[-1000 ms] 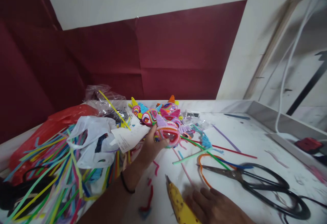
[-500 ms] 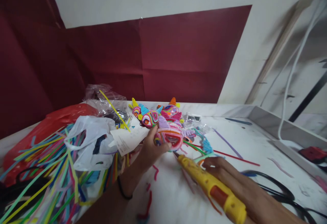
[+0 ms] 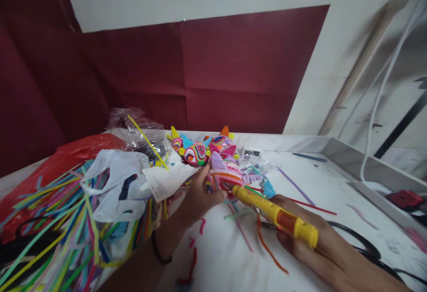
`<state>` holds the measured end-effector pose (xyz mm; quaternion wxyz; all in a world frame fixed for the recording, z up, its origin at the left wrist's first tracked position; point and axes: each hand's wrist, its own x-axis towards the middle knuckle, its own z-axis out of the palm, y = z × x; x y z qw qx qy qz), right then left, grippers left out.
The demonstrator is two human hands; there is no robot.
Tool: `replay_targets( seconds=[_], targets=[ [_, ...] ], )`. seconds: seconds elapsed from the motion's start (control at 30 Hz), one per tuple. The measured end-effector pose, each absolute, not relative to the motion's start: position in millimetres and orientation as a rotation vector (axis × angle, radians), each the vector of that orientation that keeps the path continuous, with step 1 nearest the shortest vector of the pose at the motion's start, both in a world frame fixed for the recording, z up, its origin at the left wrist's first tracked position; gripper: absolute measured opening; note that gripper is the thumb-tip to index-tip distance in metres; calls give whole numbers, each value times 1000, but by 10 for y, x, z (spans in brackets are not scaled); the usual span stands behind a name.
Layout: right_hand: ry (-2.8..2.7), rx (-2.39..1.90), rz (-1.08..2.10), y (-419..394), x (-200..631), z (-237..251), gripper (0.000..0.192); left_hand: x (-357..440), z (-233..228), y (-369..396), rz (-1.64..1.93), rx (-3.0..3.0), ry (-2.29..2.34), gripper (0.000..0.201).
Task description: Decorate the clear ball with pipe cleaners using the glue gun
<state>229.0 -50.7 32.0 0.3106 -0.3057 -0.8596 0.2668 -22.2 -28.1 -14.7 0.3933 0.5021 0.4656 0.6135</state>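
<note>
My left hand is closed around a pink striped figure made of pipe cleaners, with a lilac pointed piece on top. In my right hand is a yellow glue gun with an orange window in its side. Its front end is at the lower right of the figure, and the nozzle tip is hard to make out there. Just beyond my left fingers stands a similar colourful head with blue horns. An orange pipe cleaner lies on the table below the glue gun.
A pile of loose pipe cleaners and a white plastic bag cover the left side, beside a red bag. A paper slip lies near my left wrist. Black cable loops lie at right, below a white cord.
The glue gun has turned and come up against the figure, its nozzle no longer showing clearly. My left hand has tilted the figure, so its red hollow is mostly out of sight.
</note>
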Motion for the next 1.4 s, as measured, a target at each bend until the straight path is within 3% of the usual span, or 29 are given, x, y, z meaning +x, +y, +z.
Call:
replay_targets(
  seconds=[0.37, 0.7, 0.87, 1.4],
  targets=[
    [-2225, -832, 808, -467, 2278, 304, 21, -220, -103, -330, 1505, 1324, 1135, 69],
    [-2172, -965, 1008, -417, 2329, 335, 48, -218, -91, -350, 1445, 1391, 1132, 70],
    [-2157, -935, 1091, -397, 2343, 327, 46, -231, -97, -340, 1418, 1440, 1153, 76],
    [-2199, -925, 747, -410, 2397, 334, 39, -221, -97, -336, 1441, 1419, 1184, 68]
  ],
)
